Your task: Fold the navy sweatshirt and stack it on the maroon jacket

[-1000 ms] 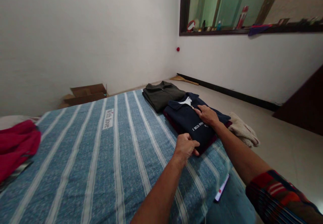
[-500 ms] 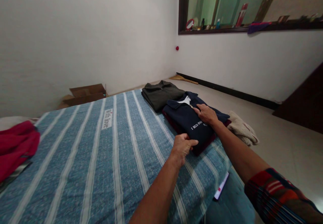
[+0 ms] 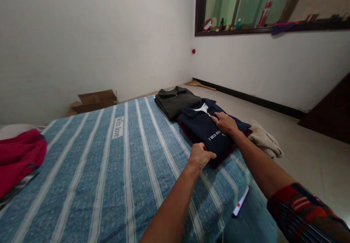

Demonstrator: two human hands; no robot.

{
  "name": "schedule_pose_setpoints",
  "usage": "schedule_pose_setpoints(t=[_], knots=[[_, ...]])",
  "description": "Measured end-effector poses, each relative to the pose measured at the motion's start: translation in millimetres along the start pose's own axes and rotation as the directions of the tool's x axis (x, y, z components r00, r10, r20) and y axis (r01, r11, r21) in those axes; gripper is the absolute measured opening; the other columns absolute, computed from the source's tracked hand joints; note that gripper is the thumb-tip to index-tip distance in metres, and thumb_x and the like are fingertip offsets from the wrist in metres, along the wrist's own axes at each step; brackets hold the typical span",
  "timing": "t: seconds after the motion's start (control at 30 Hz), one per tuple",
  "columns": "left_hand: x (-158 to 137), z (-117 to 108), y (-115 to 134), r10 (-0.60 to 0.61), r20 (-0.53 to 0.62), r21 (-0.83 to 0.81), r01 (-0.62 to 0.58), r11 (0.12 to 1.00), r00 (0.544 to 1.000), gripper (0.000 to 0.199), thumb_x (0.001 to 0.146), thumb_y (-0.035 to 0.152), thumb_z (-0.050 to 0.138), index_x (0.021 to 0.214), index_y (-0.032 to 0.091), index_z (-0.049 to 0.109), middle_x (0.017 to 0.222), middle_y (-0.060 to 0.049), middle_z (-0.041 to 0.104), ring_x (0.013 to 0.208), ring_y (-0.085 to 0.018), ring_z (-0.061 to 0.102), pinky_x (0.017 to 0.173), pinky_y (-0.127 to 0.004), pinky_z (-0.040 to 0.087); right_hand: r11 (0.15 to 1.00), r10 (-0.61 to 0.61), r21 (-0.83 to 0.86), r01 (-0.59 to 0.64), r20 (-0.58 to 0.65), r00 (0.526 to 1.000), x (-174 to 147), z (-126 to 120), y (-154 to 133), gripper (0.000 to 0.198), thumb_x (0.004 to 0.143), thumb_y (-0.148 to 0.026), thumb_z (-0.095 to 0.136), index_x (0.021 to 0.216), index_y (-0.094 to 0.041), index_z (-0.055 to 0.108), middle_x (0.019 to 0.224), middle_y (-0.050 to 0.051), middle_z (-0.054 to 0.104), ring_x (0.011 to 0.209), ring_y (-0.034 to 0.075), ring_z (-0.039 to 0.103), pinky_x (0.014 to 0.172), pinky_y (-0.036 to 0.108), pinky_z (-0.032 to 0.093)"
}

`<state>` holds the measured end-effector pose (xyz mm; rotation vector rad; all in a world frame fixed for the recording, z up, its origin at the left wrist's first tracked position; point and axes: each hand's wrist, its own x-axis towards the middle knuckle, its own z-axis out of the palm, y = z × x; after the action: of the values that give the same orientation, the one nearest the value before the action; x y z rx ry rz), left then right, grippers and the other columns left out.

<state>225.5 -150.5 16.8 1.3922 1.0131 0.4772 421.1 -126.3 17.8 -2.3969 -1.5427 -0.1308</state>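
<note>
A folded navy zip-neck top (image 3: 216, 126) with white lettering and a white patch inside its collar lies over a dark maroon garment (image 3: 186, 130) on the bed. At its near left corner, my left hand (image 3: 201, 157) is closed on the edge, thumb on top and the other fingers partly hidden. My right hand (image 3: 226, 123) rests on the chest of the top beside the zipper, its fingers spread out over the cloth. Touching the collar side is a folded dark olive garment (image 3: 177, 100).
A blue striped bedspread (image 3: 90, 155) covers the bed. Red clothing (image 3: 20, 159) lies at the left, a beige knitted cloth (image 3: 265, 139) at the right edge. A white, dark-edged flat object (image 3: 241, 201) lies near the front. Beyond are a cardboard box (image 3: 95, 100) and a broom (image 3: 201, 85).
The view has shifted slightly, so everything sits a little farther right. Both hands keep almost the same places on the navy top.
</note>
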Motion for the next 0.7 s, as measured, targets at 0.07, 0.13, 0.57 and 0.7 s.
schedule_pose_setpoints(t=[0.07,0.13,0.57,0.7], knots=[[1.4,0.1,-0.3,0.011,-0.01,0.004,-0.011,1.0,1.0,0.025,0.051,0.003,0.07,0.054,0.016,0.048,0.049,0.007,0.045,0.046,-0.006,0.041,0.043,-0.02,0.029,1.0,-0.001,0.002,0.001,0.001,1.0,0.2,0.2,0.4,0.042,0.095,-0.05,0.029,0.115,-0.023,0.055,0.114,0.009,0.059,0.105,0.025,0.056,0.084,0.033,0.041],[2.5,0.5,-0.2,-0.004,-0.001,-0.036,0.004,0.999,1.0,0.026,0.053,0.006,0.071,0.053,0.016,0.047,0.048,0.007,0.044,0.046,-0.006,0.04,0.043,-0.019,0.029,1.0,-0.002,0.004,0.002,0.001,1.0,0.1,0.1,0.6,0.042,0.095,-0.05,0.029,0.115,-0.023,0.054,0.114,0.009,0.059,0.106,0.025,0.056,0.084,0.033,0.041],[-4.3,-5.5,0.2,-0.026,0.096,-0.098,0.036,0.995,0.995,0.016,0.06,0.003,0.069,0.065,0.013,0.057,0.05,0.005,0.053,0.045,-0.007,0.046,0.044,-0.019,0.035,1.0,0.003,0.008,-0.003,0.014,1.0,-1.0,-1.6,0.0,0.043,0.095,-0.05,0.029,0.12,-0.023,0.053,0.116,0.009,0.058,0.107,0.025,0.055,0.086,0.033,0.04],[-0.5,-7.4,-2.4,-0.044,0.083,-0.103,0.053,0.993,0.996,0.012,0.068,0.014,0.069,0.066,0.013,0.057,0.047,0.005,0.052,0.039,-0.007,0.045,0.04,-0.019,0.034,1.0,0.009,0.013,-0.009,0.018,1.0,-1.4,-1.4,0.4,0.044,0.095,-0.049,0.031,0.123,-0.022,0.051,0.118,0.01,0.057,0.108,0.024,0.054,0.087,0.033,0.04]])
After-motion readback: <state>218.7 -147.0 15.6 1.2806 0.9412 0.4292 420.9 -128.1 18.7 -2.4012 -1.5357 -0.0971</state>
